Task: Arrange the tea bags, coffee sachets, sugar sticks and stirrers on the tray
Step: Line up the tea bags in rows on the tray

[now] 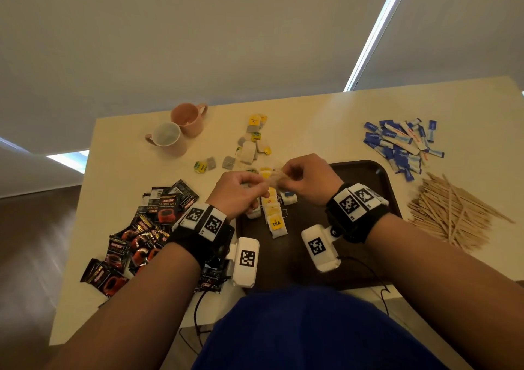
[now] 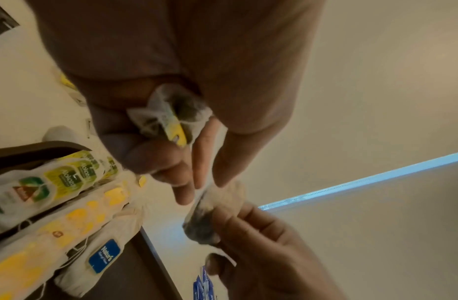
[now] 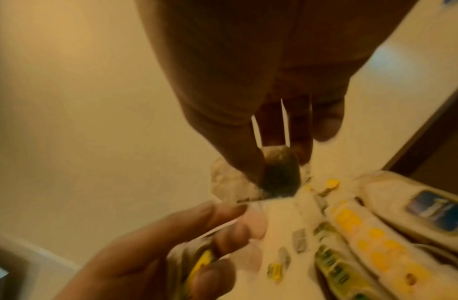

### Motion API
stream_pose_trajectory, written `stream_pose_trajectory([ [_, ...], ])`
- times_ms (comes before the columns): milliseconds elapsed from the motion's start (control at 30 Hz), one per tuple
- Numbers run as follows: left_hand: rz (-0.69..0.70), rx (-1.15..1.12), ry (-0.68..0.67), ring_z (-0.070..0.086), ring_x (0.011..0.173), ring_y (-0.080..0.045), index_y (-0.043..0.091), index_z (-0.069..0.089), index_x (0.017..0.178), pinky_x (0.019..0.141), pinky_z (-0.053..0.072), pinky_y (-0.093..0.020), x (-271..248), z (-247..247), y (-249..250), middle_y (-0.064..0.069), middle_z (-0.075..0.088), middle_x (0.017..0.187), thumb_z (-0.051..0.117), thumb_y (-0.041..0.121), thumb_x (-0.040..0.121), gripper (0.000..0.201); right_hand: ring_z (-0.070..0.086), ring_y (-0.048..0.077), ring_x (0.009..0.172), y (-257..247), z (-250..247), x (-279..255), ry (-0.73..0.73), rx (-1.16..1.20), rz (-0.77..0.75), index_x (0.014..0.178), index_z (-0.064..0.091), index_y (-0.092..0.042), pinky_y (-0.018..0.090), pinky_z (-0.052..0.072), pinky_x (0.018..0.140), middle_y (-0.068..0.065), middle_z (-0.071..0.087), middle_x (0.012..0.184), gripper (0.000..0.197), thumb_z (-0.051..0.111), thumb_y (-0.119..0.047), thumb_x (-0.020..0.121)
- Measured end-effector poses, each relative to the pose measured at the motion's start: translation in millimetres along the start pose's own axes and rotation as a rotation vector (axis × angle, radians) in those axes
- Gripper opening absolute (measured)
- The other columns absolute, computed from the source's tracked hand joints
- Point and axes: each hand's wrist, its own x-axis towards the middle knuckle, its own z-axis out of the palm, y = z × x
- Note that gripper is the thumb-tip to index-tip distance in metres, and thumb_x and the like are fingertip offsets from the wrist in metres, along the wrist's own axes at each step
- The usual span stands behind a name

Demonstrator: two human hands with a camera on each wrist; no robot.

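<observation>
Above the far left corner of the dark brown tray (image 1: 368,176), both hands hold one pale tea bag (image 1: 273,178) stretched between them. My left hand (image 1: 255,183) pinches one end, and it also keeps a crumpled tea bag with a yellow tag (image 2: 171,115) tucked in its palm. My right hand (image 1: 286,175) pinches the other end, which looks dark (image 3: 279,174) in the right wrist view. Rows of tea bags (image 1: 273,213) lie on the tray's left part. Loose tea bags (image 1: 249,148) sit on the table beyond.
Coffee sachets (image 1: 147,227) are heaped left of the tray. Sugar sticks (image 1: 402,145) lie at the back right, with wooden stirrers (image 1: 450,210) piled to the tray's right. Two pink mugs (image 1: 175,128) stand at the back left. The tray's right part is bare.
</observation>
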Motion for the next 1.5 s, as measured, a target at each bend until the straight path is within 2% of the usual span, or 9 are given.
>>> stream_pose_trajectory([
  [133, -0.1, -0.21, 0.038, 0.058, 0.064, -0.018, 0.003, 0.068, 0.11, 0.05, 0.05, -0.023, 4.6, 0.4, 1.3, -0.013, 0.07, 0.089, 0.059, 0.005, 0.095, 0.018, 0.064, 0.014, 0.078, 47.9, -1.9, 6.2, 0.136, 0.074, 0.225, 0.087, 0.073, -0.016, 0.028, 0.05, 0.071, -0.003, 0.068, 0.08, 0.015, 0.072, -0.032, 0.086],
  [400, -0.227, -0.583, 0.021, 0.064, 0.076, -0.027, -0.002, 0.062, 0.12, 0.068, 0.053, -0.036, 11.5, 2.2, -4.8, -0.02, 0.067, 0.098, 0.05, 0.019, 0.101, 0.031, 0.063, 0.012, 0.085, 99.7, 40.1, 5.4, -0.022, 0.133, 0.602, 0.093, 0.069, -0.024, 0.028, 0.052, 0.076, -0.005, 0.067, 0.088, 0.01, 0.076, -0.023, 0.085],
  [567, -0.243, -0.685, 0.025, 0.065, 0.086, -0.032, -0.001, 0.064, 0.116, 0.078, 0.054, -0.042, 13.7, 2.6, -6.8, -0.026, 0.068, 0.108, 0.048, 0.016, 0.1, 0.028, 0.064, 0.008, 0.082, 96.3, 53.4, 15.9, -0.048, 0.122, 0.621, 0.084, 0.068, -0.027, 0.028, 0.054, 0.078, -0.006, 0.069, 0.087, 0.01, 0.077, -0.021, 0.084],
  [733, -0.227, -0.733, -0.018, 0.065, 0.095, -0.035, 0.0, 0.061, 0.117, 0.086, 0.053, -0.046, 13.3, 2.0, -5.9, -0.026, 0.067, 0.113, 0.039, 0.001, 0.096, 0.031, 0.071, 0.01, 0.066, 94.2, 54.5, 22.0, -0.001, 0.123, 0.645, 0.089, 0.067, -0.016, 0.021, 0.057, 0.061, 0.0, 0.072, 0.08, 0.018, 0.082, -0.017, 0.079],
  [933, -0.183, -0.811, 0.016, 0.069, 0.101, -0.036, 0.0, 0.061, 0.116, 0.09, 0.055, -0.048, 17.0, 1.1, -6.3, -0.026, 0.069, 0.113, 0.031, -0.01, 0.097, 0.036, 0.066, 0.012, 0.077, 80.6, 31.2, 16.2, 0.15, -0.06, 0.452, 0.089, 0.07, -0.016, 0.031, 0.056, 0.079, -0.002, 0.069, 0.08, 0.012, 0.071, -0.028, 0.089],
  [1067, -0.125, -0.844, 0.057, 0.069, 0.106, -0.034, 0.002, 0.059, 0.117, 0.092, 0.055, -0.044, 18.8, 2.3, -4.8, -0.023, 0.07, 0.112, 0.029, -0.011, 0.098, 0.038, 0.067, 0.011, 0.058, 24.4, 14.5, 16.1, 0.029, 0.197, 0.336, 0.075, 0.073, -0.01, 0.025, 0.053, 0.059, 0.002, 0.072, 0.066, 0.036, 0.064, -0.04, 0.093],
  [1200, -0.045, -0.796, 0.088, 0.063, 0.114, -0.034, 0.006, 0.06, 0.117, 0.098, 0.049, -0.047, 18.8, 3.5, -3.0, -0.02, 0.068, 0.117, 0.03, -0.01, 0.098, 0.038, 0.069, 0.02, 0.058, -19.4, 14.7, 13.3, -0.075, 0.399, 0.259, 0.082, 0.071, 0.005, 0.026, 0.055, 0.052, 0.016, 0.073, 0.072, 0.046, 0.065, -0.039, 0.093],
  [1333, 0.026, -0.757, 0.056, 0.059, 0.124, -0.033, 0.008, 0.058, 0.119, 0.1, 0.05, -0.043, 15.7, 4.2, -0.6, -0.022, 0.064, 0.126, 0.031, -0.009, 0.1, 0.038, 0.069, 0.02, 0.059, -32.0, 19.4, 11.9, -0.1, 0.52, 0.304, 0.088, 0.07, 0.006, 0.023, 0.053, 0.05, 0.022, 0.072, 0.079, 0.036, 0.068, -0.03, 0.093],
  [1500, 0.066, -0.587, 0.0, 0.065, 0.116, -0.022, 0.011, 0.057, 0.127, 0.098, 0.053, -0.037, 12.6, 1.9, -4.2, -0.012, 0.067, 0.125, 0.034, -0.002, 0.104, 0.035, 0.068, 0.014, 0.054, -33.5, 16.0, 6.8, -0.117, 0.583, 0.309, 0.094, 0.07, 0.002, 0.019, 0.053, 0.05, 0.015, 0.07, 0.07, 0.016, 0.069, -0.014, 0.092],
])
